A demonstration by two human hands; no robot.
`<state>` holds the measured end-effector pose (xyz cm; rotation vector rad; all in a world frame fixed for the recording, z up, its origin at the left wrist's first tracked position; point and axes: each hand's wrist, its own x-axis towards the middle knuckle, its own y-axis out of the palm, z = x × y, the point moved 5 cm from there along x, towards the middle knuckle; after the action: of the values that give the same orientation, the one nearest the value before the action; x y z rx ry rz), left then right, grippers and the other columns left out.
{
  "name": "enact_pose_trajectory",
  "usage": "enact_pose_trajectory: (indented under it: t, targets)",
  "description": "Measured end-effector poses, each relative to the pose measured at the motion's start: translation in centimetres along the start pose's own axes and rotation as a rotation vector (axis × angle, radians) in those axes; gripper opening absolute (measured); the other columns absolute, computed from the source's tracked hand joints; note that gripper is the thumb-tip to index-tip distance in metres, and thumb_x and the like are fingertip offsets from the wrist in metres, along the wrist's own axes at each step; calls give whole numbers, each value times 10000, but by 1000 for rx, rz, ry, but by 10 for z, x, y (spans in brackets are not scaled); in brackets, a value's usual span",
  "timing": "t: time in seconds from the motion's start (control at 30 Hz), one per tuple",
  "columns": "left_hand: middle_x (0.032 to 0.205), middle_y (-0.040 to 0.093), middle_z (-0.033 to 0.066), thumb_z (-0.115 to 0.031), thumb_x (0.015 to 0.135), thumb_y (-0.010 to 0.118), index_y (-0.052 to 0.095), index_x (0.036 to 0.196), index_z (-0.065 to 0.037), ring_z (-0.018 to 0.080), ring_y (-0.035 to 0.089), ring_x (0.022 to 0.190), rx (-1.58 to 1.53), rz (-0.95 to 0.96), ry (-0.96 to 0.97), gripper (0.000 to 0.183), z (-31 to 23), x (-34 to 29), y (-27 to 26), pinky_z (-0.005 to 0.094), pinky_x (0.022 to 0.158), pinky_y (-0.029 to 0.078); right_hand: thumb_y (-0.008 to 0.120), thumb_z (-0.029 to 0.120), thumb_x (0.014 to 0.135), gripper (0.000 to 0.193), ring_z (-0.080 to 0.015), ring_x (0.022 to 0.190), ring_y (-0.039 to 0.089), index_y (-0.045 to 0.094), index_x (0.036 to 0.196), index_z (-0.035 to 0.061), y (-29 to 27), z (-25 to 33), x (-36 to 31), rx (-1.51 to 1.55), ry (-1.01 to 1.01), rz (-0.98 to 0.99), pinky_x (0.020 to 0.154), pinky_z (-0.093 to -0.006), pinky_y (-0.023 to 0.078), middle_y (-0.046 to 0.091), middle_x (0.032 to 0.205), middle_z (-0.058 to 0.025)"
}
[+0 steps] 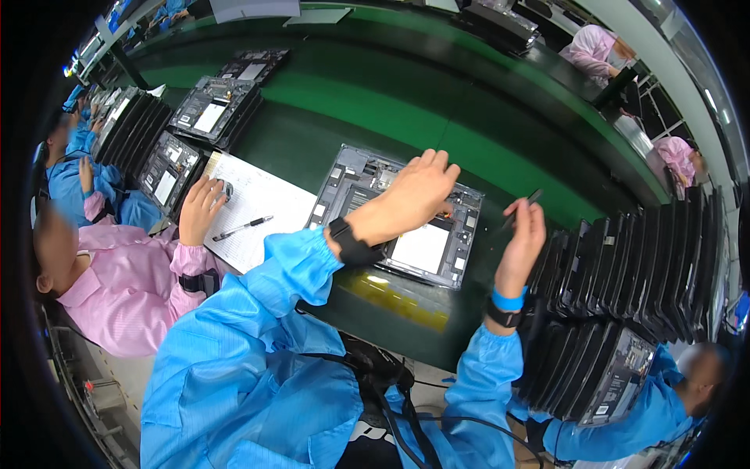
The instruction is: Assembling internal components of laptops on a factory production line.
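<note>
An opened flat electronic device (418, 248), with dark battery blocks and a white label, lies on the green bench in front of me. My left hand (418, 195) reaches across its upper middle, back of the hand up. Its fingers curl down and their tips are hidden, so whatever they grip does not show. Just off the device's right edge, my right hand (522, 244) is raised, thumb and fingers pinched round a slim dark tool (535, 195). A clear yellowish strip (394, 301) lies along the bench's near edge.
Left of the device lie a paper sheet (254, 191) and a pen (244, 227). A co-worker's hand (201, 207) rests at that sheet. Similar opened devices (211, 109) are stacked at far left. Tall rows of dark devices (625, 266) stand close to my right arm.
</note>
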<state>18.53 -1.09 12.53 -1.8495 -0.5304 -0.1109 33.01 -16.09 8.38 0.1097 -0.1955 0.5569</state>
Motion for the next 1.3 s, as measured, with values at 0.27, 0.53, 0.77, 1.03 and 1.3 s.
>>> enact_pose_trajectory:
  t: [0.27, 0.53, 0.77, 1.03, 1.3]
  targets:
    - [1560, 387, 262, -299, 1029, 557, 323, 1543, 37, 351, 367, 1466, -483, -235, -638, 658, 99, -158, -38, 366, 1197, 286, 450, 222, 1101, 227, -154, 1122, 539, 478, 966, 42, 23, -29, -86, 241, 117, 14, 996, -313, 414, 496, 1528, -193]
    - [1662, 244, 211, -315, 975, 527, 223, 1587, 55, 267, 252, 1529, -957, -264, -707, 777, 61, -142, -64, 301, 1219, 181, 451, 201, 1100, 211, -151, 1228, 559, 539, 1059, 13, 34, 15, -70, 470, 151, -50, 1059, -310, 429, 549, 1476, -170]
    - [1280, 552, 73, -374, 938, 582, 194, 1601, 36, 147, 514, 1105, -995, -80, -541, 872, 195, 46, -43, 276, 986, 391, 508, 255, 1084, 333, -180, 1136, 614, 614, 1211, -35, 46, -56, 122, 573, 190, -16, 1003, -330, 473, 664, 1245, -101]
    - [1111, 648, 45, -232, 953, 565, 624, 1116, -40, 174, 586, 986, -1327, 109, -586, 260, 271, 101, 45, 342, 906, 458, 590, 259, 1045, 231, -87, 854, 542, 633, 1089, 36, 76, -161, 191, 591, 224, -124, 767, -250, 429, 670, 1064, -32]
    - [1258, 641, 144, -196, 941, 618, 619, 1287, -21, 339, 600, 1141, 63, 98, -53, 388, 12, -15, -104, 437, 1003, 461, 671, 225, 1002, 187, -90, 794, 563, 649, 1042, 43, 2, -49, 119, 288, 31, -76, 762, -238, 446, 617, 892, 15]
